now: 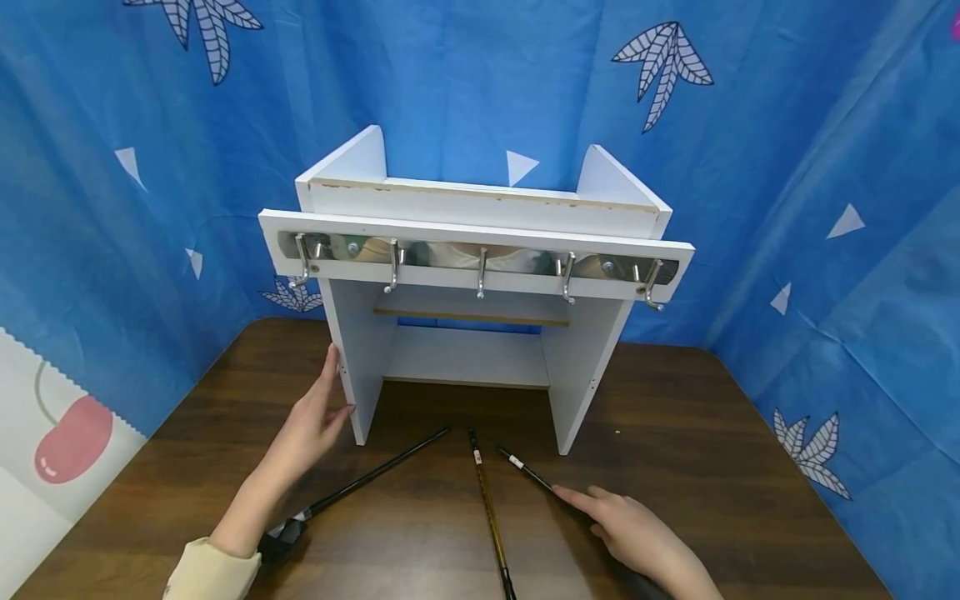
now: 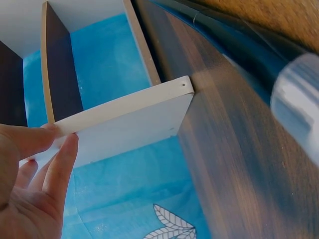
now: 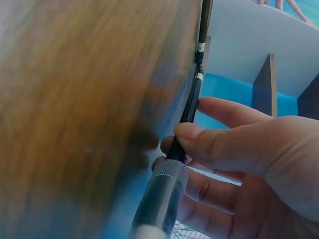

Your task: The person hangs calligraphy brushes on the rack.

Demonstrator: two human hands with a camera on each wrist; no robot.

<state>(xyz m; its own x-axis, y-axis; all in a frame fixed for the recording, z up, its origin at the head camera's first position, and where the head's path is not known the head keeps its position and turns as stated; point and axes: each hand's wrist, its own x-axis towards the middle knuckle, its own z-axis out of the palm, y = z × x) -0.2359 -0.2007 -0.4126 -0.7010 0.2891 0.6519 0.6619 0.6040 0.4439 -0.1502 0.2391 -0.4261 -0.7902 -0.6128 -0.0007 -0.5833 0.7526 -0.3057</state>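
Note:
A white wooden shelf (image 1: 483, 204) with a rail of metal hooks (image 1: 480, 268) across its top stands on the table. My left hand (image 1: 303, 429) touches the front edge and outer face of its left side panel (image 2: 124, 119) with fairly straight fingers. Low at the right, my right hand (image 1: 637, 533) pinches a black-handled calligraphy brush (image 3: 189, 107) between thumb and fingers; its thick end carries a ribbed clear cap (image 3: 162, 194). Another brush (image 1: 491, 517), brown with black ends, lies in the middle. A black brush (image 1: 382, 469) lies slanted beside my left forearm.
The wooden table (image 1: 675, 467) runs out to the right of the shelf. Blue patterned curtains (image 1: 825, 250) hang behind and on both sides. A white cloth with a cherry print (image 1: 73, 442) borders the table's left edge.

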